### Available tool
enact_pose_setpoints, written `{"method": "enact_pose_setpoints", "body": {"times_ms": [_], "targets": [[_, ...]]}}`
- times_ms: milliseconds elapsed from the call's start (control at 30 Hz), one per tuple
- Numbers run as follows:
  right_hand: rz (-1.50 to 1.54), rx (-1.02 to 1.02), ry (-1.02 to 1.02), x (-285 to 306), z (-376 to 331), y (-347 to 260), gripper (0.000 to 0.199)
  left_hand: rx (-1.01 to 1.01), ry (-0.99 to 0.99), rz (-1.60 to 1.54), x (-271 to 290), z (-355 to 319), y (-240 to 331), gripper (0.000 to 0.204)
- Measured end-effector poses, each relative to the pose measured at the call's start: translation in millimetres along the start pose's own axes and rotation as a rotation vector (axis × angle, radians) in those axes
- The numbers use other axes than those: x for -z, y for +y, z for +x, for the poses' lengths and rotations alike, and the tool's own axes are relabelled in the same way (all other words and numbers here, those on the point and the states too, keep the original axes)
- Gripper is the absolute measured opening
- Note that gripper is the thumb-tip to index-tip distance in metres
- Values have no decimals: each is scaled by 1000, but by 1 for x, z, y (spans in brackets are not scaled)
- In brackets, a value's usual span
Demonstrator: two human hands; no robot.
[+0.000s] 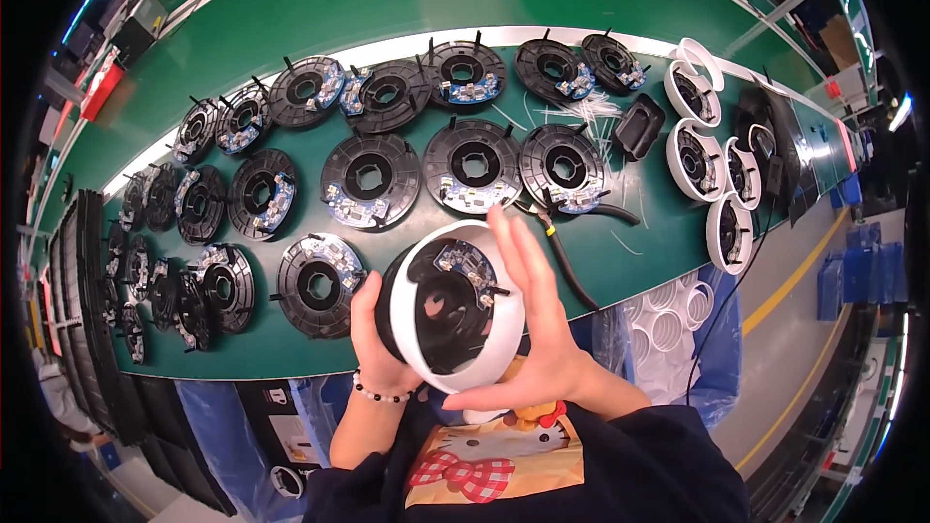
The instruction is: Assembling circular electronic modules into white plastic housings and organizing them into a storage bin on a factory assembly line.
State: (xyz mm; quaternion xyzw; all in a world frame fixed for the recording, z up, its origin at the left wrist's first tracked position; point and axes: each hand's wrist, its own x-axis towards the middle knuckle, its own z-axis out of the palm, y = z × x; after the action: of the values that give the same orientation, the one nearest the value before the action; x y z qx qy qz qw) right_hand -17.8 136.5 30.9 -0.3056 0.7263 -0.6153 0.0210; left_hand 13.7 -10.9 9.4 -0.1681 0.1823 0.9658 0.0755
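Between my hands, above the table's front edge, is a white ring-shaped housing (513, 315) tilted around a round black base (446, 339) with a blue circuit board (467, 261). My left hand (376, 329) grips the base's dark side, thumb up along its left edge. My right hand (542, 329) holds the white housing from the right, fingers stretched up along its outside and thumb under its lower rim. Just beyond them lie similar black bases with circuit boards, one left (320, 283) and one behind (473, 167).
Rows of black bases cover the green table (620, 261). Black-handled cutters (565, 261) lie right of my hands, near white cable ties (586, 108) and a black tray (639, 126). White-ringed units (728, 232) stand at right. A blue-lined bin (712, 378) holds white rings.
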Motion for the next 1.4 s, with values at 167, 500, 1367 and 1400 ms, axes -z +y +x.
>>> {"method": "enact_pose_setpoints", "body": {"times_ms": [167, 500, 1367, 1400], "targets": [[-167, 48, -45, 1, 1, -3, 110, 9, -155, -81, -14, 4, -5, 64], [-432, 89, -29, 9, 6, -7, 116, -33, -230, 284, 0, 5, -12, 93], [-560, 31, 322, 5, -18, 13, 97, -73, -202, 171, -34, 20, -43, 96], [-513, 84, 332, 8, -18, 16, 97, -124, -196, 143, -37, 21, -48, 96]]}}
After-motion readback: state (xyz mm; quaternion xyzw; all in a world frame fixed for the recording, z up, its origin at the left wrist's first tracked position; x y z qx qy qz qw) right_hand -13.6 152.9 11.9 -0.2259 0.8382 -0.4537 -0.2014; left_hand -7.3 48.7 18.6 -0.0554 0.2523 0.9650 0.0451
